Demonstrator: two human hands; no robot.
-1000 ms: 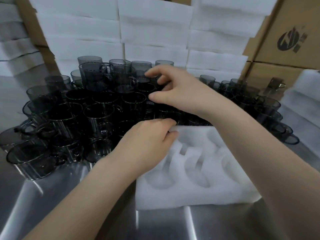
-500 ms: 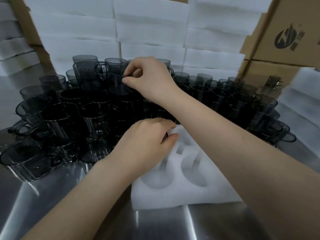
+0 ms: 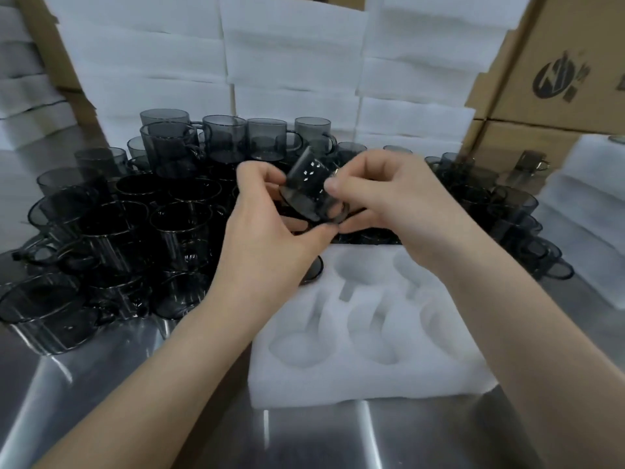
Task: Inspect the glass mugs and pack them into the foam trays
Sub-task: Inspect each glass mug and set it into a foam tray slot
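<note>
Shiny steel table (image 3: 101,394) bearing a white foam tray (image 3: 365,377) beside crowded smoky glass mugs (image 3: 111,231)

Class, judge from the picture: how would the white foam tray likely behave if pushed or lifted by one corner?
The foam tray probably weighs little: soft white foam, most pockets empty. On the smooth steel table it would likely slide easily. Lifted by a corner, it might flex slightly.

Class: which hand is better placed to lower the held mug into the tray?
Probably the right hand: it pinches the mug and hangs above the foam tray's empty pockets; the left hand sits nearer the pile.
</note>
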